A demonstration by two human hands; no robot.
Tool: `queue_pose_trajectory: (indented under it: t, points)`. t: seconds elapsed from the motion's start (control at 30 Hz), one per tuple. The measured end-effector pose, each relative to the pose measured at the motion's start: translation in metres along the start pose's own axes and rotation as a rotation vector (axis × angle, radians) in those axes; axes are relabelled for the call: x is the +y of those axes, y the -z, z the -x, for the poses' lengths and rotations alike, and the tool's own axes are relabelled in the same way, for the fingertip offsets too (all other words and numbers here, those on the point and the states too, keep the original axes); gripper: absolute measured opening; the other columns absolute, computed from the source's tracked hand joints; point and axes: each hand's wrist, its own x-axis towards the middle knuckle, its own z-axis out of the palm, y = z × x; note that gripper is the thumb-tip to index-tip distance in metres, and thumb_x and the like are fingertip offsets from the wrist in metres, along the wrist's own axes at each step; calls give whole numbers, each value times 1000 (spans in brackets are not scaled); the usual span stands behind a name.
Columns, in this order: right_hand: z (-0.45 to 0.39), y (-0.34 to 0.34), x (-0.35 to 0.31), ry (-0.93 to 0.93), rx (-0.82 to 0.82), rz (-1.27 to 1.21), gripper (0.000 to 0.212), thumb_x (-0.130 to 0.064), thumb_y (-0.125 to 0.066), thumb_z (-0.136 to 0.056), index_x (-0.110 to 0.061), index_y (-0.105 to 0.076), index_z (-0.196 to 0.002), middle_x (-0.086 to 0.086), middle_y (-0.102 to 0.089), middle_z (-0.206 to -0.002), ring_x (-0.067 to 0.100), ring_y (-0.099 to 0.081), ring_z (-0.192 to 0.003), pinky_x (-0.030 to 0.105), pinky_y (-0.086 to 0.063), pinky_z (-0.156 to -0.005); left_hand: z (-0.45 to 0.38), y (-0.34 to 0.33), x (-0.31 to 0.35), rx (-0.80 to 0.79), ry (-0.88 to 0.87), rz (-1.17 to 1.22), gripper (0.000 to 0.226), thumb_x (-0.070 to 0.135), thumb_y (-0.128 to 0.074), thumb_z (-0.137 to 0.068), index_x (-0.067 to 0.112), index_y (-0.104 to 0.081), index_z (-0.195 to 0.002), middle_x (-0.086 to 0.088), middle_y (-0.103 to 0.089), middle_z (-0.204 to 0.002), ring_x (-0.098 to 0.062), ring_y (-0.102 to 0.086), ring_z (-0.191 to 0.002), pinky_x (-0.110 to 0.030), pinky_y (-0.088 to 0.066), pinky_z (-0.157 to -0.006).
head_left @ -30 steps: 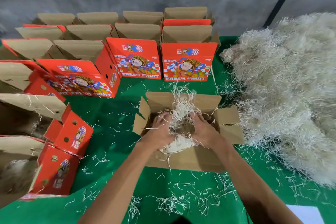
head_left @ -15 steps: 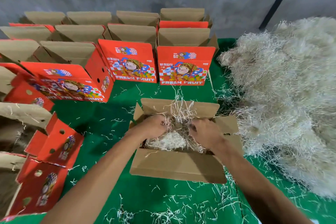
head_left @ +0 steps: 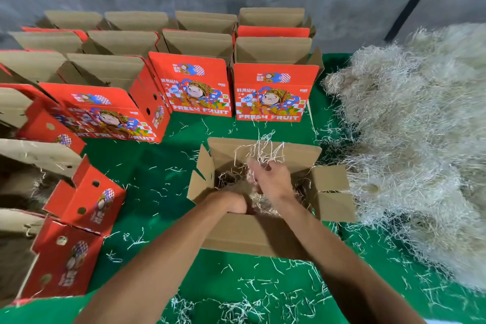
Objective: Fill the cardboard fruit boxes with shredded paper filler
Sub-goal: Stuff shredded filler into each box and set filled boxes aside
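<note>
The open cardboard box (head_left: 247,234) in front of you sits on the green table cover (head_left: 147,173), flaps out, with shredded paper filler (head_left: 259,201) lying inside it. Your right hand (head_left: 272,179) is raised above the box's middle, fingers curled around a tuft of strands (head_left: 263,151) that sticks up past them, while your left hand (head_left: 232,201) is pushed down inside the near wall, its fingers hidden so you cannot tell how they lie. Just right of the box rises the big filler heap (head_left: 410,144); behind and to the left stand rows of red "FRESH FRUIT" boxes (head_left: 272,95), open-topped.
</note>
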Motion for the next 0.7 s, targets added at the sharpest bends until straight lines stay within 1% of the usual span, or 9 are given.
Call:
queue_pose_trajectory:
  t: [0.1,0.2,0.3,0.37,0.4,0.47,0.53,0.6,0.7]
  points:
    - [-1,-4,-6,10,73,-62,37,-42,-62,-92,-11,-54,-75,4,-57,-57,14,-41,-45,29,-37,-45,-5,-4,0,-2,33,-7,41,29,-43,-100,17,-48,-140,-8,-42,-150,-25,-43,-134,-40,-36,-107]
    - [4,11,1,129,-111,26,30,-40,-58,-92,-17,-53,-73,-10,-44,-51,10,-36,-43,23,-32,-42,-3,-4,1,23,51,-23,46,17,-47,-96,12,-44,-142,-10,-42,-150,-29,-44,-133,-42,-38,-108]
    - [2,33,23,110,-296,591,22,-35,-55,-93,-20,-60,-78,-7,-60,-65,12,-56,-57,25,-42,-54,-3,-1,-5,89,70,68,43,12,-41,-95,5,-46,-137,-16,-47,-143,-31,-50,-125,-39,-42,-102]
    - [-3,42,42,-12,-386,971,14,-18,-50,-95,-15,-63,-90,6,-69,-100,25,-66,-91,30,-46,-73,-2,6,-10,157,26,147,40,17,-51,-93,8,-52,-132,-12,-55,-129,-26,-55,-114,-34,-47,-89]
    - [-4,44,52,-92,-417,1050,19,-14,-50,-96,-10,-66,-105,11,-66,-116,30,-64,-105,31,-45,-80,-2,9,-11,179,5,184,37,20,-59,-91,10,-57,-127,-9,-59,-122,-22,-58,-107,-32,-48,-83]
    - [-1,45,64,-208,-459,1041,29,-18,-54,-97,-7,-64,-122,13,-64,-124,32,-61,-117,32,-47,-87,1,12,-13,182,-40,250,34,25,-71,-88,13,-64,-119,-6,-64,-117,-19,-61,-101,-30,-49,-82]
    - [1,42,70,-243,-492,993,30,-19,-56,-96,-7,-66,-121,12,-67,-123,28,-63,-115,25,-48,-74,6,13,-14,201,-56,284,36,26,-73,-87,13,-65,-120,-5,-64,-125,-20,-62,-107,-35,-49,-95]
    - [1,39,70,-247,-447,949,29,-19,-58,-94,-8,-68,-119,11,-68,-121,26,-64,-113,17,-41,-62,13,14,-15,267,-68,263,34,26,-72,-88,14,-65,-119,-4,-63,-126,-19,-62,-108,-33,-49,-93]
    - [-3,38,52,-116,-348,1150,30,-18,-59,-92,-11,-66,-121,13,-65,-124,30,-62,-115,29,-50,-80,20,11,-16,394,-101,142,23,22,-67,-92,14,-62,-113,-4,-63,-115,-18,-63,-98,-30,-50,-80]
